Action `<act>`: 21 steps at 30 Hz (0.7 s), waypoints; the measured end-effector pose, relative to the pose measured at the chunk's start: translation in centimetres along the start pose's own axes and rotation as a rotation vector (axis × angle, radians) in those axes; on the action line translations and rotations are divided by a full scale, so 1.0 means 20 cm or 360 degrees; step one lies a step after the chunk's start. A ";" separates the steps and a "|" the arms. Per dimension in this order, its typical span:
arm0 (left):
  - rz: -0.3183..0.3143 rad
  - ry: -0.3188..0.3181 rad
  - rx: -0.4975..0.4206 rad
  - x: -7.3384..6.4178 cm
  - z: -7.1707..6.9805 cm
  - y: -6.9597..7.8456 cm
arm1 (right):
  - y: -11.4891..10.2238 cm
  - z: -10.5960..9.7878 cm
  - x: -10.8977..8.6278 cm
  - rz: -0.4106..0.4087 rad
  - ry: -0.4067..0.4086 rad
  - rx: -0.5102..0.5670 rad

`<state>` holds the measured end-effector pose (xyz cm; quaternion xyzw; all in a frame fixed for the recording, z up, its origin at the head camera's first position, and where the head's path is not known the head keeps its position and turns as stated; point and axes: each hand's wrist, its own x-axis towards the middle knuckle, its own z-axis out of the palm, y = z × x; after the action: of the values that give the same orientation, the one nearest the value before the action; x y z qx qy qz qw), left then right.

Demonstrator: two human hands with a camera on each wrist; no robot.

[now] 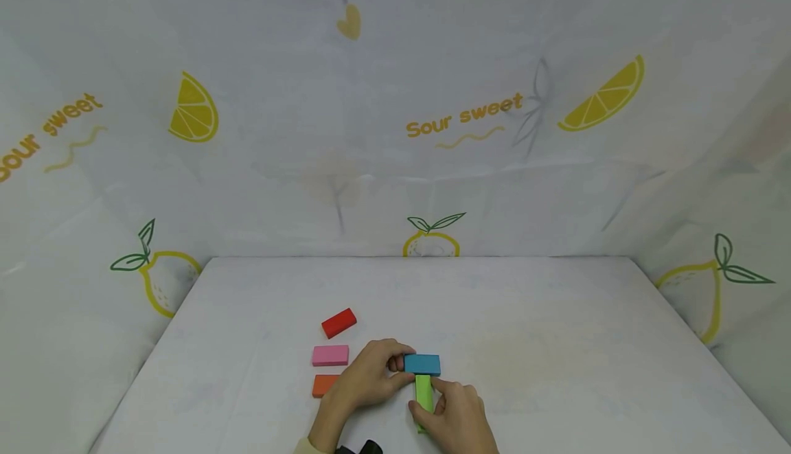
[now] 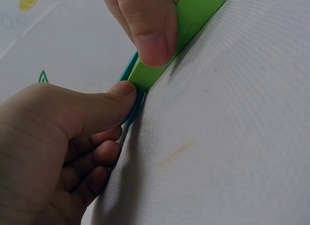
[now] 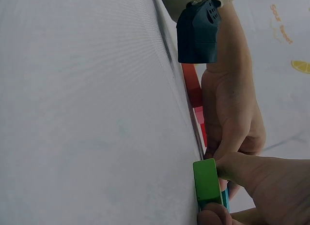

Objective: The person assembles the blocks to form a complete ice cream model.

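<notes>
A blue rectangular block (image 1: 423, 365) lies crosswise on the table in the head view. My left hand (image 1: 371, 375) pinches its left end between thumb and fingers. Just below it, a green block (image 1: 423, 391) lies lengthwise, its far end against the blue block's near side, forming a T. My right hand (image 1: 460, 413) grips the green block by its sides with thumb and fingers. In the left wrist view, the left thumb (image 2: 123, 89) is at the corner where the green and blue blocks meet. The right wrist view shows the near end of the green block (image 3: 207, 179).
Left of the hands lie a red block (image 1: 339, 323), set at an angle, a pink block (image 1: 330, 355) and an orange block (image 1: 324, 385), partly hidden by the left wrist. White cloth printed with lemons hangs behind the white table (image 1: 556, 344).
</notes>
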<state>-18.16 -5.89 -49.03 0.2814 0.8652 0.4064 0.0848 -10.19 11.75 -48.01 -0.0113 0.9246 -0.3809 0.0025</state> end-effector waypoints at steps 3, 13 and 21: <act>0.0001 -0.0003 0.0002 0.00 0.00 0.00 | 0.00 0.00 0.00 -0.0007 0.0007 0.0002; -0.0012 -0.0028 -0.0015 0.00 0.00 0.00 | 0.00 -0.01 0.00 0.0023 -0.0030 0.0022; -0.0021 -0.0030 -0.0008 0.00 0.00 0.00 | 0.01 -0.01 0.00 0.0018 -0.0037 0.0017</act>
<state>-18.16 -5.91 -49.10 0.2792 0.8651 0.4053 0.0965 -10.27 11.97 -47.94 -0.0104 0.9225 -0.3856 0.0155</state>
